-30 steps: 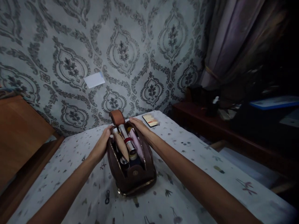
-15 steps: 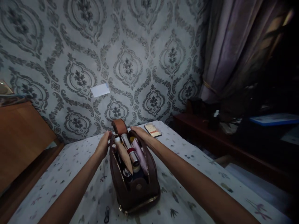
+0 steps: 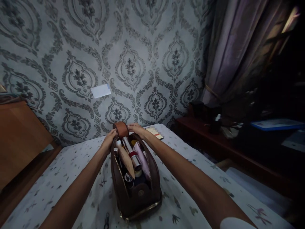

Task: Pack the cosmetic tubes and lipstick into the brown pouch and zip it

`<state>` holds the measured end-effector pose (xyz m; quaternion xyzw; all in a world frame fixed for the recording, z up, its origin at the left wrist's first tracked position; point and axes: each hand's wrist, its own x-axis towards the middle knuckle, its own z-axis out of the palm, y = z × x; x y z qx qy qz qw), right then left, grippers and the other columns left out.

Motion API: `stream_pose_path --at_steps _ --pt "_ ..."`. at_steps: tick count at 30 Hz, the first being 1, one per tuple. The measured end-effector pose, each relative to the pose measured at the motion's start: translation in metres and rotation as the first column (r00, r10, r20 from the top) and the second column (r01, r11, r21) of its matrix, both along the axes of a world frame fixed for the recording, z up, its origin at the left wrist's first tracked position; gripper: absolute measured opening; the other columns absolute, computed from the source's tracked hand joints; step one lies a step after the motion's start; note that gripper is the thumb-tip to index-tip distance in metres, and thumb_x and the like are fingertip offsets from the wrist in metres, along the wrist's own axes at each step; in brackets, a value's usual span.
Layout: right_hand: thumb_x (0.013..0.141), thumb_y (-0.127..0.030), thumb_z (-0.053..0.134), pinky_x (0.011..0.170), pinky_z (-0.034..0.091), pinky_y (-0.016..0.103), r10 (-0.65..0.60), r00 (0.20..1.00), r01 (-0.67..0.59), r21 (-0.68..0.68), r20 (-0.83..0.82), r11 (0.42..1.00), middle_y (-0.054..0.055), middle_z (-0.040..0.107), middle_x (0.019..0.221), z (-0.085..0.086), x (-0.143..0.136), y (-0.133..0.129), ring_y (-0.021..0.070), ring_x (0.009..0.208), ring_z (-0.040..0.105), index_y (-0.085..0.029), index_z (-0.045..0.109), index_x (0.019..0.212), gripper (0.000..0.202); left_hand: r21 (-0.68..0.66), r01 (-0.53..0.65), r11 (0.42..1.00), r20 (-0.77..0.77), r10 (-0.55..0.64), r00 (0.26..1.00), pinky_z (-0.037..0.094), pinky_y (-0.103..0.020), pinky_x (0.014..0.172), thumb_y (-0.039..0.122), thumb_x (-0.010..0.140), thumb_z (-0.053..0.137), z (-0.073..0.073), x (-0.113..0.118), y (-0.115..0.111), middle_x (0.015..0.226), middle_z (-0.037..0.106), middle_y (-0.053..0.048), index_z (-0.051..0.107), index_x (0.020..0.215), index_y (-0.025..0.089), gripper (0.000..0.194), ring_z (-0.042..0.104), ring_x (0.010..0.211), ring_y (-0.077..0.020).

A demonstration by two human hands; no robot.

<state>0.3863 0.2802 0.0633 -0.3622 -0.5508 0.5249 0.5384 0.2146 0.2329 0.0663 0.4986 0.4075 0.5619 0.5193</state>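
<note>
A dark brown makeup bag (image 3: pixel 140 206) stands unzipped on the patterned bed sheet, its mouth spread wide. Inside lie a beige tapered tube (image 3: pixel 125 159), a silver cylinder with a red band (image 3: pixel 135 160), a pale pink tube (image 3: pixel 142 162) and other small cosmetics. At its far end a tan strap handle (image 3: pixel 122 129) arches up. My left hand (image 3: pixel 111 140) grips the far left rim, fingers bent beside the strap. Across from it, my right hand (image 3: pixel 137 130) is closed on the far right rim, its fingertips by the strap and partly hidden.
A phone (image 3: pixel 155 133) lies on the bed sheet (image 3: pixel 186 159) behind my right wrist. Wooden furniture (image 3: pixel 21 136) borders the left side. To the right are a dark red ledge (image 3: pixel 190 130) with a small bottle and a blue-edged flat object (image 3: pixel 277 124). A patterned wall rises behind.
Both hands have shifted inward toward the strap handle at the bag's far end. My right forearm now covers part of the phone. The bag's contents look the same.
</note>
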Motion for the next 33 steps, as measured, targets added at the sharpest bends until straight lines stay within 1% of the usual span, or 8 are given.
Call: stream_pose_path --at_steps 4,7,10,17,20,23,28,33 --pt "0.094 -0.032 0.061 0.079 0.056 0.037 0.076 0.997 -0.075 -0.068 0.008 0.995 0.006 0.066 0.106 -0.003 0.006 0.002 0.0177 0.089 0.065 -0.014 0.062 0.111 0.026 0.005 0.003 1.000 0.008 -0.003 1.000 0.050 -0.027 0.072 0.029 0.056 0.077 -0.001 0.001 0.001 0.085 0.075 -0.004 0.066 0.109 0.015 0.056 0.068 0.073 -0.0179" --pt "0.085 -0.027 0.069 0.073 0.052 0.029 0.063 0.998 -0.064 -0.058 -0.029 0.996 0.001 0.068 0.084 -0.005 0.010 0.002 0.0145 0.076 0.064 -0.016 0.064 0.093 0.014 0.015 0.011 1.000 0.007 -0.011 1.000 0.049 -0.028 0.070 0.028 0.056 0.077 0.000 -0.002 0.002 0.082 0.074 -0.003 0.063 0.118 0.017 0.064 0.067 0.072 -0.0183" --pt "0.075 -0.027 0.074 0.070 0.049 0.026 0.052 0.996 -0.055 -0.040 -0.068 0.998 -0.003 0.067 0.074 -0.008 0.011 0.002 0.0139 0.072 0.064 -0.020 0.063 0.085 0.017 0.040 0.016 0.999 0.003 -0.017 1.000 0.049 -0.028 0.071 0.028 0.057 0.078 0.004 -0.003 0.005 0.081 0.073 -0.002 0.062 0.121 0.018 0.066 0.067 0.072 -0.0182" --pt "0.069 -0.026 0.076 0.065 0.048 0.029 0.086 0.989 -0.086 0.005 -0.120 0.996 -0.004 0.065 0.067 -0.006 0.007 0.005 0.0143 0.062 0.062 -0.022 0.063 0.103 0.037 0.083 -0.023 0.996 0.009 0.022 1.000 0.047 -0.025 0.063 0.030 0.053 0.081 0.010 0.000 0.003 0.070 0.068 0.002 0.063 0.111 0.018 0.062 0.064 0.064 -0.0154" --pt "0.066 -0.024 0.076 0.064 0.047 0.027 0.113 0.984 -0.110 0.033 -0.136 0.993 -0.006 0.062 0.063 -0.001 0.007 -0.001 0.0130 0.060 0.060 -0.022 0.062 0.105 0.041 0.097 -0.034 0.995 0.009 0.034 0.999 0.046 -0.024 0.058 0.032 0.053 0.081 0.011 0.001 0.000 0.067 0.066 0.004 0.061 0.108 0.019 0.060 0.062 0.059 -0.0141" --pt "0.063 -0.022 0.077 0.067 0.047 0.027 0.152 0.979 -0.145 0.060 -0.139 0.988 -0.006 0.065 0.068 0.007 0.011 -0.012 0.0131 0.064 0.061 -0.022 0.061 0.106 0.046 0.121 -0.039 0.992 0.003 0.039 0.999 0.045 -0.023 0.058 0.032 0.053 0.080 0.013 0.002 -0.003 0.069 0.067 0.004 0.060 0.103 0.020 0.055 0.062 0.059 -0.0137" --pt "0.061 -0.023 0.078 0.068 0.047 0.025 0.198 0.972 -0.186 0.103 -0.123 0.977 -0.006 0.065 0.069 0.022 0.017 -0.033 0.0129 0.066 0.061 -0.023 0.060 0.099 0.041 0.169 -0.040 0.985 -0.031 0.046 0.998 0.046 -0.025 0.061 0.033 0.056 0.078 0.019 0.005 -0.011 0.074 0.070 0.001 0.061 0.091 0.019 0.042 0.063 0.063 -0.0145" --pt "0.062 -0.025 0.078 0.073 0.047 0.026 0.205 0.972 -0.187 0.152 -0.115 0.970 -0.004 0.067 0.078 0.030 0.018 -0.046 0.0136 0.075 0.062 -0.022 0.060 0.088 0.032 0.227 -0.034 0.973 -0.078 0.053 0.996 0.047 -0.026 0.066 0.030 0.056 0.078 0.023 0.005 -0.020 0.072 0.071 0.001 0.063 0.087 0.019 0.036 0.064 0.066 -0.0160"
